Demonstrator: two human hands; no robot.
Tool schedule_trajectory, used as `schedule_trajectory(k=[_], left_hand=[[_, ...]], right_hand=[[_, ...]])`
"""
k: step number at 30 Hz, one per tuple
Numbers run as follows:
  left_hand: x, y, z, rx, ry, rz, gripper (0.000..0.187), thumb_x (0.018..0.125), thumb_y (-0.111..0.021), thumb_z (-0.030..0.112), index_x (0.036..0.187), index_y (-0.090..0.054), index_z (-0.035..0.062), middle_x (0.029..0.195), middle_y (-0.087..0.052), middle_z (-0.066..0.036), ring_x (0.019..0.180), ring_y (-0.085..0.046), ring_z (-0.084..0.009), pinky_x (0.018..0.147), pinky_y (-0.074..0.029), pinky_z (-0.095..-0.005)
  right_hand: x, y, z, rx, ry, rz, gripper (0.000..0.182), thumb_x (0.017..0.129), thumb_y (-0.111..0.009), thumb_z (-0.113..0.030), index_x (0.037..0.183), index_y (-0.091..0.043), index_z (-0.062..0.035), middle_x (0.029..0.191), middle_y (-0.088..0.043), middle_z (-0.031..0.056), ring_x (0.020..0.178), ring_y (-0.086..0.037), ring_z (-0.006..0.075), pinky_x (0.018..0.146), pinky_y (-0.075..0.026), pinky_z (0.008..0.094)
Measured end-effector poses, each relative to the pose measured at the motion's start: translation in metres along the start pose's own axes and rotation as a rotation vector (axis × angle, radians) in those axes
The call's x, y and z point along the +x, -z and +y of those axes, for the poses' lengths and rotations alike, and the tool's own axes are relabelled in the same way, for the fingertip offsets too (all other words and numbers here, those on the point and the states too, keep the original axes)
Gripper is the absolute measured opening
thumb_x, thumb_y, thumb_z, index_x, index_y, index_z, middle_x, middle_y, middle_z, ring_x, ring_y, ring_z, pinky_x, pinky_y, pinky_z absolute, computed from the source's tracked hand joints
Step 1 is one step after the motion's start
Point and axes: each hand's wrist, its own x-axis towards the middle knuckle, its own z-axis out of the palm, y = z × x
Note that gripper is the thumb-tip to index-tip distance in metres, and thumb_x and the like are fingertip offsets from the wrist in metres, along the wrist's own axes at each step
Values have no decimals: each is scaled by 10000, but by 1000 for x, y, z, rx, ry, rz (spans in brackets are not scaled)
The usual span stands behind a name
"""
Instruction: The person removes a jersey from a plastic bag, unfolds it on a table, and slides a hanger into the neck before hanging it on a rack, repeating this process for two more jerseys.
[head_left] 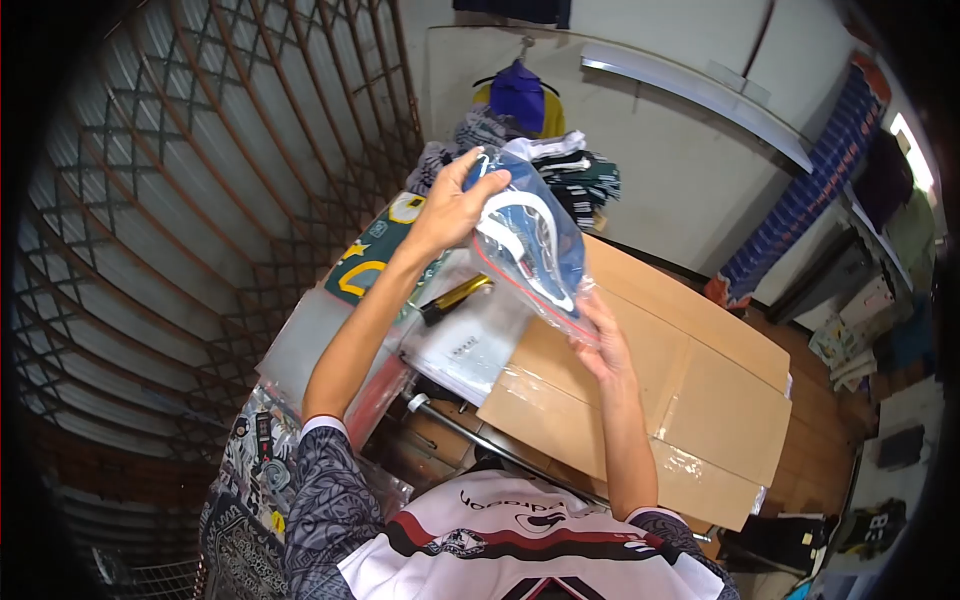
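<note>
Overhead, both hands hold a clear zip bag (527,250) with blue cloth at centre frame: left hand (452,208) clasps its top, right hand (601,343) pinches its lower edge, above a taped cardboard box (690,390).

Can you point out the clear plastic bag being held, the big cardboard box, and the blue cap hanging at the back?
clear plastic bag (530,250), head view, on its blue and white contents.
cardboard box (700,390), head view, on the taped top flap.
blue cap (517,95), head view, on the crown.
</note>
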Motion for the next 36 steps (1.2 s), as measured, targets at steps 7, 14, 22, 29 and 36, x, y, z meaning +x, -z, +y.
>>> schedule_trajectory(k=[7, 14, 22, 29, 36], left_hand=[[8, -145, -25, 36, -122, -98, 253, 1023, -703, 166, 1218, -676, 7, 1028, -724, 3, 923, -631, -52, 834, -534, -247], [-79, -265, -97, 8, 4, 23, 331, 1026, -722, 252, 1229, -695, -8, 1051, -741, -28, 966, -651, -90, 858, -540, -285], [-304, -351, -194, 137, 485, 8, 555, 942, -821, 203, 1333, -553, -84, 1161, -743, -188, 1049, -711, -202, 900, -582, -352], [-334, -384, -156, 209, 504, 205, 777, 921, -818, 88, 1510, -334, -63, 1216, -704, -254, 1011, -744, -243, 843, -619, -336], [-331, -420, -139, 195, 569, 210, 817, 910, -803, 41, 1547, -297, -37, 1269, -673, -241, 1112, -715, -267, 925, -603, -372]], right_hand=[[-103, 54, -105, -31, 289, 214, 589, 1003, -631, -34, 1567, -476, -107, 1415, -647, 76, 1190, -692, 193, 965, -622, 359], [-208, 164, -154, -263, 280, 317, 556, 999, -663, -51, 1532, -503, -61, 1341, -690, 94, 1150, -701, 192, 990, -602, 364], [-365, 278, -128, -449, -22, 726, 500, 1009, -726, -169, 1429, -543, 31, 1179, -731, 168, 921, -761, 229, 728, -633, 324], [-391, 289, -114, -411, -58, 679, 243, 1036, -694, -170, 1187, -644, 14, 1081, -741, 139, 907, -765, 218, 733, -649, 319], [-391, 292, -105, -377, -68, 648, 184, 1066, -621, -118, 1162, -666, 34, 1103, -747, 168, 931, -778, 244, 748, -650, 339]])
